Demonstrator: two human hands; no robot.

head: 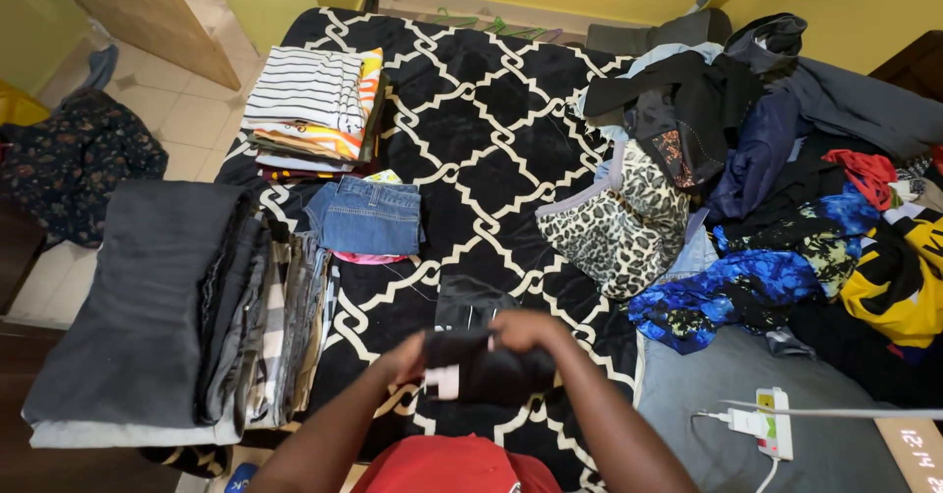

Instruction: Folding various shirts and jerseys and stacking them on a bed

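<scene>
Both my hands hold one small black garment [483, 370] with a white tag, just above the near edge of the bed. My left hand [405, 357] grips its left end and my right hand [526, 331] closes over its top right. Under it lies the black blanket with a white lattice pattern [481, 130]. Another dark folded piece [470, 302] lies flat just beyond my hands.
Folded stacks sit at left: dark trousers [147, 297], a striped stack [309, 105], folded denim [368, 216]. An unfolded heap fills the right side, with a leopard-print piece [629, 223] and blue floral cloth [732, 292]. A white power strip [773, 422] lies at the near right.
</scene>
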